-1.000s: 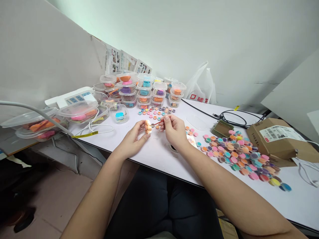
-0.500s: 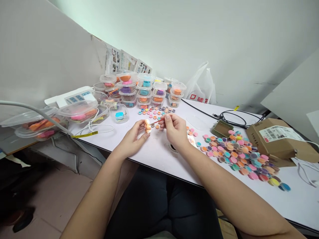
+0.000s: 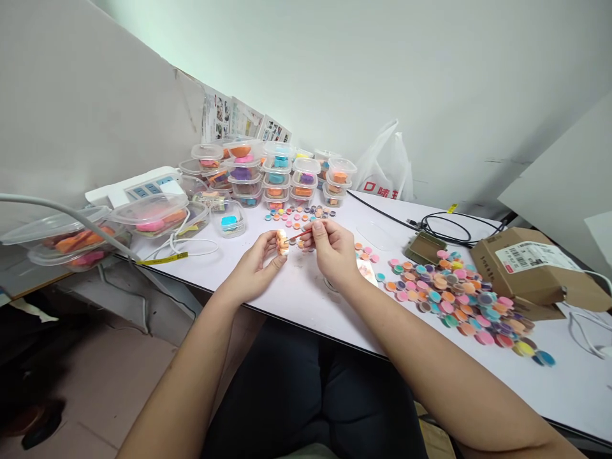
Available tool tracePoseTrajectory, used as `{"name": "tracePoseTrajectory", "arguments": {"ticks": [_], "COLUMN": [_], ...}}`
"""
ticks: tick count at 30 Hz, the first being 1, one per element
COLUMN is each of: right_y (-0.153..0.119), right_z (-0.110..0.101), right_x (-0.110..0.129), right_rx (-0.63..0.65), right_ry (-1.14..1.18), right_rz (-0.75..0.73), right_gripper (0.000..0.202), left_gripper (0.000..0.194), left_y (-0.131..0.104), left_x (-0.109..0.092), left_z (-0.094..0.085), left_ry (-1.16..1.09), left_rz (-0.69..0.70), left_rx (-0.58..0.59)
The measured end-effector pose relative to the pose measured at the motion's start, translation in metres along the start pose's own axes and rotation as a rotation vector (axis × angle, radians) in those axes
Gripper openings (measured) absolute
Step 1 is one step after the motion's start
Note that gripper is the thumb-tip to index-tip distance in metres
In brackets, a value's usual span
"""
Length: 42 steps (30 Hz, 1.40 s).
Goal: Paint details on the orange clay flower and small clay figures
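Observation:
Between the thumb and fingers of my left hand [image 3: 258,264] is a small white and orange figure [image 3: 282,243], held above the table near its front edge. My right hand [image 3: 332,250] pinches a thin red brush [image 3: 303,233], whose tip points left and meets the figure's right side. Under and beside my right wrist lies a white palette with orange smears [image 3: 367,273], and a round container [image 3: 329,285] is partly hidden by that hand.
Stacked clear tubs of coloured clay [image 3: 277,175] stand at the back. Many small coloured paint pots [image 3: 449,296] spread over the right side, near a cardboard box [image 3: 530,264]. A power strip [image 3: 143,185], black cable [image 3: 444,226] and white plastic bag [image 3: 387,166] are also there.
My right hand has shifted slightly left, bringing the brush tip further onto the figure. My left hand has turned the figure a little.

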State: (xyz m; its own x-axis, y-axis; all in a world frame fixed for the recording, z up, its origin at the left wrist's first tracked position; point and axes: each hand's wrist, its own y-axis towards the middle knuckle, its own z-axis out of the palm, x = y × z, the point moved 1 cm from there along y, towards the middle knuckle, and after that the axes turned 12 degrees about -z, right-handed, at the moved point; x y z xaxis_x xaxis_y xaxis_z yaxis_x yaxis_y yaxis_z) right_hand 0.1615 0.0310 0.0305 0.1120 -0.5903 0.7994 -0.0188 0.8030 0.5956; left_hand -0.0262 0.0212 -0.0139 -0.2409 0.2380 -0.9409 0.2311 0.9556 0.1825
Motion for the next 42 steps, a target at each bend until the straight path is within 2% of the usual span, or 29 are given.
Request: {"name": "tracePoseTrajectory", "arguments": {"ticks": [3, 8, 11, 16, 20, 27, 32, 37, 42], "right_y": [0.001, 0.004, 0.005, 0.004, 0.005, 0.006, 0.007, 0.006, 0.013], "right_z": [0.003, -0.001, -0.001, 0.002, 0.0, 0.002, -0.001, 0.0, -0.011], "right_x": [-0.005, -0.013, -0.013, -0.014, -0.018, -0.016, -0.017, -0.017, -0.018], "right_rx": [-0.018, -0.128, -0.137, -0.076, -0.132, -0.085, -0.158, -0.082, -0.264], "right_ry": [0.017, 0.04, 0.082, 0.095, 0.104, 0.133, 0.141, 0.135, -0.01], "right_rz": [0.069, 0.189, 0.202, 0.208, 0.239, 0.226, 0.225, 0.191, 0.12], "right_gripper": [0.05, 0.05, 0.049, 0.047, 0.045, 0.046, 0.047, 0.048, 0.047], "left_gripper": [0.052, 0.053, 0.053, 0.053, 0.054, 0.054, 0.054, 0.054, 0.054], "left_y": [0.0, -0.001, 0.0, 0.0, 0.001, 0.0, 0.001, 0.0, 0.001], "left_x": [0.0, -0.001, -0.002, 0.0, 0.001, 0.002, 0.001, 0.001, 0.003], "left_z": [0.0, 0.0, -0.001, -0.001, -0.001, 0.0, 0.001, 0.0, -0.001], "left_ry": [0.0, 0.004, 0.009, 0.017, 0.015, 0.026, 0.023, 0.042, 0.039], "left_rz": [0.003, -0.01, -0.009, -0.011, -0.011, 0.002, 0.004, -0.002, -0.004], "left_rx": [-0.004, 0.002, 0.004, 0.01, 0.008, 0.013, 0.019, 0.018, 0.019]}}
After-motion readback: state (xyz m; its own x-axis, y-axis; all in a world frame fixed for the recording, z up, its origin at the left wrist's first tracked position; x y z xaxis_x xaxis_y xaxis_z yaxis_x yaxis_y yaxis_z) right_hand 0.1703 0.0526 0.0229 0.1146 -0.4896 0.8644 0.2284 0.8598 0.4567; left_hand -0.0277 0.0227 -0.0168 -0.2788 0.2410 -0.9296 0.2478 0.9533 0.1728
